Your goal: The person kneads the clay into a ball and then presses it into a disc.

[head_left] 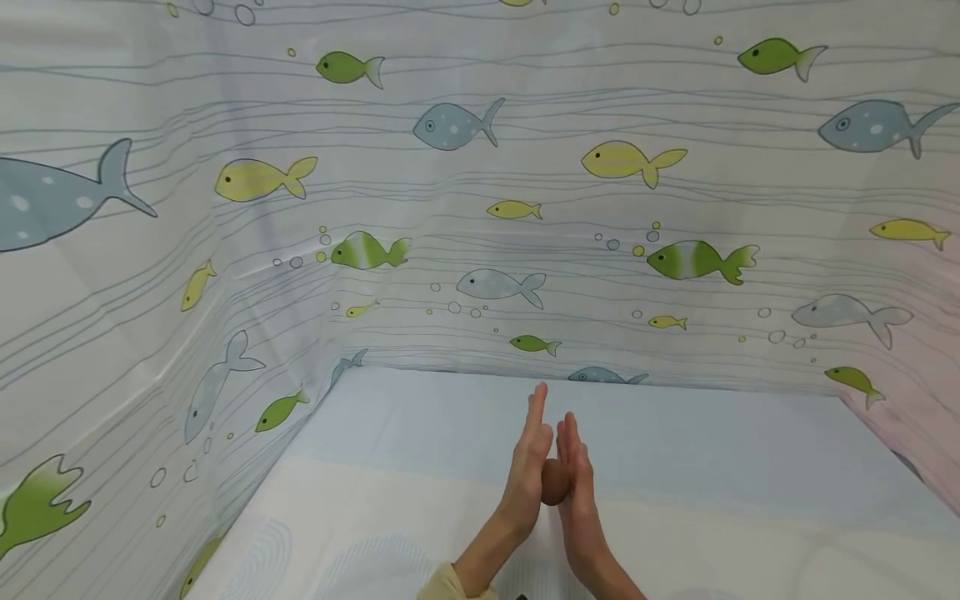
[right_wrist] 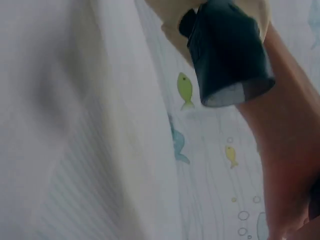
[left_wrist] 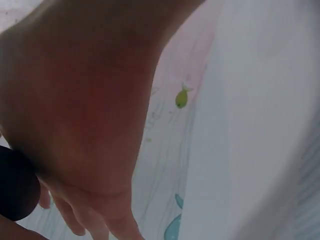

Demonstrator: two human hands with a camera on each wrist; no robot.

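A small brown ball (head_left: 555, 482) is between my two palms, above the light surface. My left hand (head_left: 528, 468) presses it from the left, its fingers extended and pointing up and away. On the other side my right hand (head_left: 578, 492) faces it, also with straight fingers, its palm against the ball. The ball (left_wrist: 18, 184) looks dark at the left edge of the left wrist view, beside a large palm. In the right wrist view, a forearm (right_wrist: 287, 115) with a dark wrist device (right_wrist: 227, 55) shows; the fingers are out of that frame.
Below my hands spreads a pale table surface (head_left: 360, 500) with faint line patterns. Curtain-like sheets (head_left: 420, 200) printed with fish rise at the back and both sides. A cream sleeve (head_left: 450, 583) covers the left forearm.
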